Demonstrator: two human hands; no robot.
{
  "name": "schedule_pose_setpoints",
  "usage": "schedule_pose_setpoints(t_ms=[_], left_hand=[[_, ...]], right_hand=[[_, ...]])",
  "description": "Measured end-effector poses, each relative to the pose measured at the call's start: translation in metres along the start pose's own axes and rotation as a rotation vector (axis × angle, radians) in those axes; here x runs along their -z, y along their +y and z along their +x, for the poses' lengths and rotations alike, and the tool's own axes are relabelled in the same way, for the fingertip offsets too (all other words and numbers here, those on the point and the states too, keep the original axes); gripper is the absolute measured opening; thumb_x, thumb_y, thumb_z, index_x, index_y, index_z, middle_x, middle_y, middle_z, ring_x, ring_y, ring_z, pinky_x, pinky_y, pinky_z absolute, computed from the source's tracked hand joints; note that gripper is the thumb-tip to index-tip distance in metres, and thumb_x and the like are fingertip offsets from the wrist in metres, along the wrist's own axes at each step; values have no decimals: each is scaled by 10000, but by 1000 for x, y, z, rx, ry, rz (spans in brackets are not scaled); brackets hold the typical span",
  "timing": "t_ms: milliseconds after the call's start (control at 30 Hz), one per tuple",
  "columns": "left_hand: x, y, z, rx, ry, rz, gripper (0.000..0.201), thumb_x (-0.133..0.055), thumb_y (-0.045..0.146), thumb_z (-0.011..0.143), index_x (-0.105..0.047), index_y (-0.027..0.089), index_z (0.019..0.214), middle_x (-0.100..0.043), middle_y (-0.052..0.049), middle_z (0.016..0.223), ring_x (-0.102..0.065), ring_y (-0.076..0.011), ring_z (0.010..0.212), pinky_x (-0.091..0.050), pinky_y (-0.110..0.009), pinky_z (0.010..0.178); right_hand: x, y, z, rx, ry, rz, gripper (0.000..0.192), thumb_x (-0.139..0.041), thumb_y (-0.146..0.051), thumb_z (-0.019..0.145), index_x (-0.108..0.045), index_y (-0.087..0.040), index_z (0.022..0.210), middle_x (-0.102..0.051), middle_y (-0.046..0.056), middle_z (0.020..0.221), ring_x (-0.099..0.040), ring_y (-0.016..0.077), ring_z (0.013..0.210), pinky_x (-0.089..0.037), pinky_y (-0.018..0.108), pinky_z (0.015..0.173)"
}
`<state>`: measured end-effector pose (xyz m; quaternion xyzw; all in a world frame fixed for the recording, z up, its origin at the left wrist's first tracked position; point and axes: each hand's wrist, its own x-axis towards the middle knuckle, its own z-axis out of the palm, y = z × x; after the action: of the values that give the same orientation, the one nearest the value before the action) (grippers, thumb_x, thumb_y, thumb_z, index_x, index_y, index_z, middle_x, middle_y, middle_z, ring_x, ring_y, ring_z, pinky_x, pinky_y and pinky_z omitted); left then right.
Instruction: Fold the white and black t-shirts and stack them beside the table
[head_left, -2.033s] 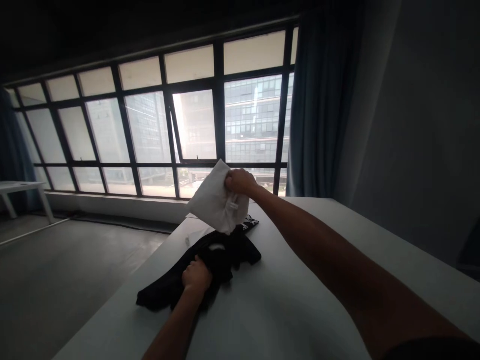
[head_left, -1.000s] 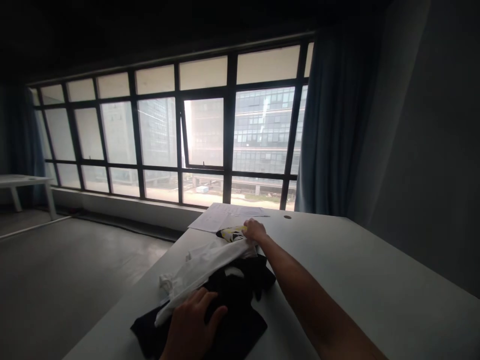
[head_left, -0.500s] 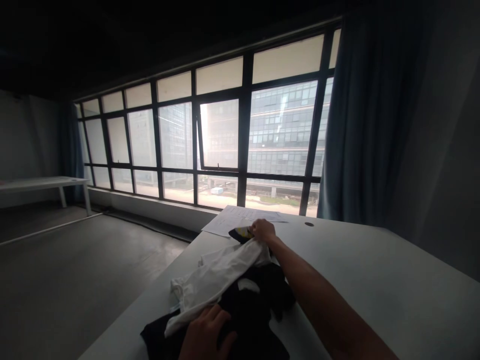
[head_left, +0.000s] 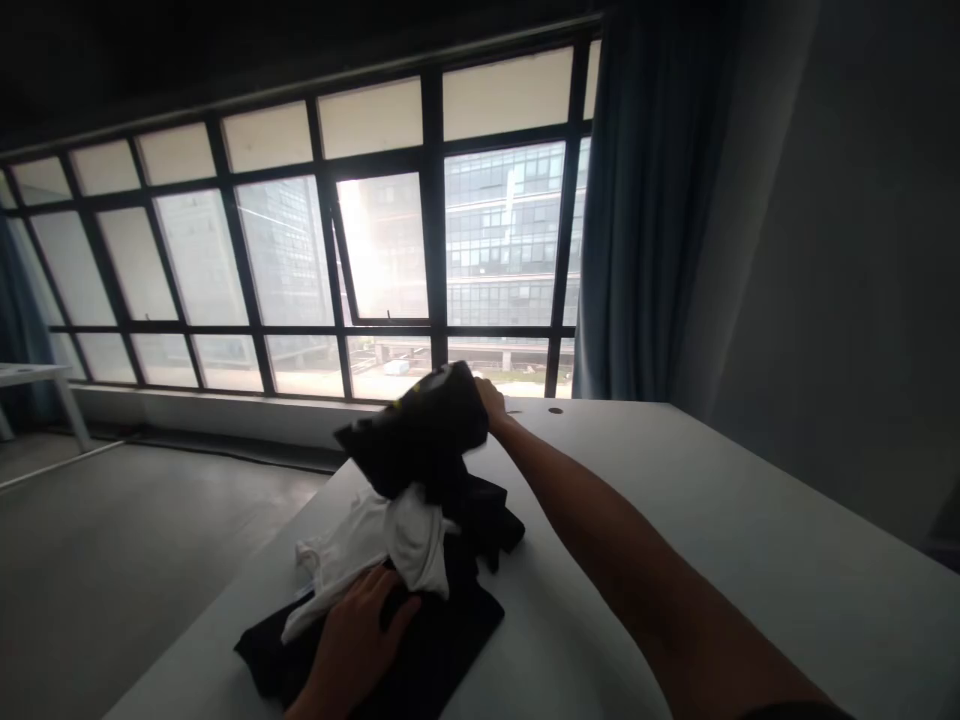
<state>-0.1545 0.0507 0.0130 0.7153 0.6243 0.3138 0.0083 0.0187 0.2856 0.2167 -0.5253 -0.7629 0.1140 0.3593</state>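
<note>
My right hand [head_left: 491,400] reaches far out and grips the edge of a black garment [head_left: 420,425], holding that part up above the table. Small yellow marks show on the raised cloth. Below it bunches white cloth [head_left: 416,540], which lies over more black cloth [head_left: 450,640]; whether they are one garment I cannot tell. Close to me, my left hand [head_left: 356,635] rests on the pile, its thumb apart from the fingers, touching both white and black cloth.
The pile lies on a white table [head_left: 600,500] near its left edge. Round holes [head_left: 555,410] sit at the far end. Behind stand a window wall [head_left: 382,250] and a blue curtain [head_left: 645,230]. Another white table [head_left: 45,375] is far left.
My right hand has raised the black cloth, which now hangs above the white part. The white cloth has folded toward me. The view has turned right.
</note>
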Motion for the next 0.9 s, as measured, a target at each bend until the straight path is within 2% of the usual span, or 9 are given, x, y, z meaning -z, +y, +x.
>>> schedule_pose_setpoints(t_ms=[67, 233, 367, 433, 500, 667, 767, 833, 900], left_hand=[[0, 1, 0, 0, 9, -1, 245, -498, 433, 904, -640, 234, 909, -697, -73, 962, -660, -267, 937, -521, -386, 820], [3, 6, 0, 10, -15, -11, 264, -473, 442, 916, -642, 240, 925, -696, -56, 952, -666, -254, 930, -513, -383, 818], [6, 7, -1, 5, -35, -14, 259, -464, 428, 919, -638, 235, 926, -695, -61, 967, -663, -256, 933, -506, -384, 808], [6, 7, -2, 4, -31, -20, 259, -463, 422, 920, -638, 233, 939, -694, -62, 980, -663, -256, 941, -504, -383, 812], [7, 6, -2, 0, -29, -19, 253, -465, 415, 920, -639, 232, 937, -693, -58, 982, -664, -251, 936, -504, -376, 814], [6, 3, -2, -13, -20, 3, 243, -479, 412, 915, -642, 232, 911, -692, -48, 957, -670, -243, 913, -507, -362, 800], [5, 2, -2, -41, -17, -1, 246, -475, 415, 925, -637, 230, 906, -691, -48, 945, -669, -244, 908, -509, -369, 792], [5, 1, -2, -76, 28, -10, 244, -472, 409, 935, -639, 234, 900, -690, -40, 915, -671, -232, 873, -514, -356, 765], [8, 1, -2, -142, 171, -9, 234, -480, 396, 938, -647, 234, 917, -689, -42, 911, -663, -224, 867, -513, -351, 771]], right_hand=[[6, -11, -5, 17, 28, 74, 307, -482, -344, 928, -702, -140, 864, -702, 126, 898, -656, 210, 832, -473, 283, 685], [45, -62, -8, 81, 270, 265, 395, -376, -362, 972, -688, -158, 841, -700, 106, 853, -663, 198, 790, -489, 273, 648], [56, -97, -15, 130, -137, 266, 286, -534, -303, 894, -650, -140, 689, -639, 84, 584, -647, 221, 562, -492, 307, 527], [55, -102, -14, 92, -224, 278, 244, -583, -260, 854, -637, -129, 655, -609, 76, 529, -635, 230, 510, -491, 319, 500], [56, -100, -8, 55, -91, 411, 238, -563, -255, 872, -652, -123, 695, -623, 74, 569, -648, 222, 535, -507, 315, 526], [61, -85, 7, 76, 451, 579, 383, -439, -421, 960, -701, -154, 880, -680, 54, 750, -666, 188, 784, -524, 287, 719], [54, -87, -1, 199, 557, 556, 427, -407, -456, 967, -706, -163, 877, -693, 40, 814, -641, 171, 854, -502, 285, 796], [42, -90, -18, 291, 382, 553, 418, -452, -458, 952, -704, -149, 827, -688, 34, 768, -638, 156, 790, -504, 276, 764], [25, -91, -40, 377, -7, 542, 405, -512, -455, 928, -699, -131, 773, -673, 27, 680, -634, 139, 687, -509, 258, 690]])
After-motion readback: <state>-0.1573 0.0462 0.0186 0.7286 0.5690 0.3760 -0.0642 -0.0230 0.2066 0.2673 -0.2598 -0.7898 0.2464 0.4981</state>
